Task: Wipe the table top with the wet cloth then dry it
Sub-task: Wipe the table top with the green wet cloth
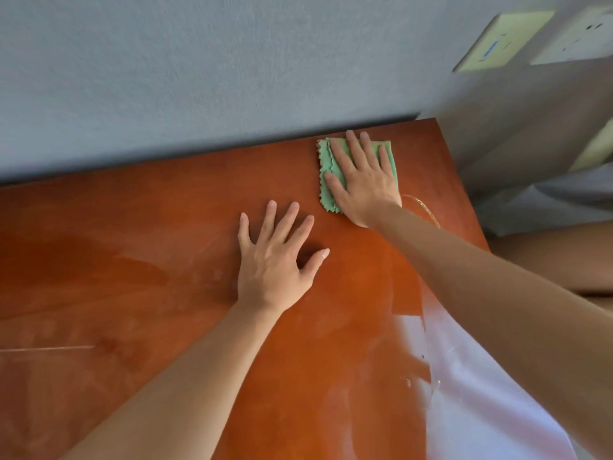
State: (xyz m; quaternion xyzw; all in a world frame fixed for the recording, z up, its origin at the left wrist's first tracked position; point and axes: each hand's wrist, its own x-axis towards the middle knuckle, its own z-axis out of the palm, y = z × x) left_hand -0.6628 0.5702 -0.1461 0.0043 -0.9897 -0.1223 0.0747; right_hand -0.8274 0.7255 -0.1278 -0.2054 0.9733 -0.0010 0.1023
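From the head camera, the reddish-brown table top (166, 260) fills the lower and middle frame, its far edge running against a grey wall (166, 61) across the upper frame. The right hand (363, 180), right of centre, lies flat with fingers spread on a folded green cloth (326, 184), pressing it onto the surface close to the table's far right corner; nothing is curled round the fabric, so the palm does the work. That flat press probably spreads pressure evenly so the whole pad of cloth drags across the wood. The left hand (275, 260), at centre frame, rests open on the bare wood, fingers splayed, grasping nothing; it seems to serve as a brace while the body leans toward the corner. A darker, glossy patch at left of the frame looks like moisture, so the wet wipe appears under way with drying yet to come. At the upper right sit two wall plates (504, 38), blurred; one shows a small blue mark, but no writing or brand is legible. No label shows on the cloth.
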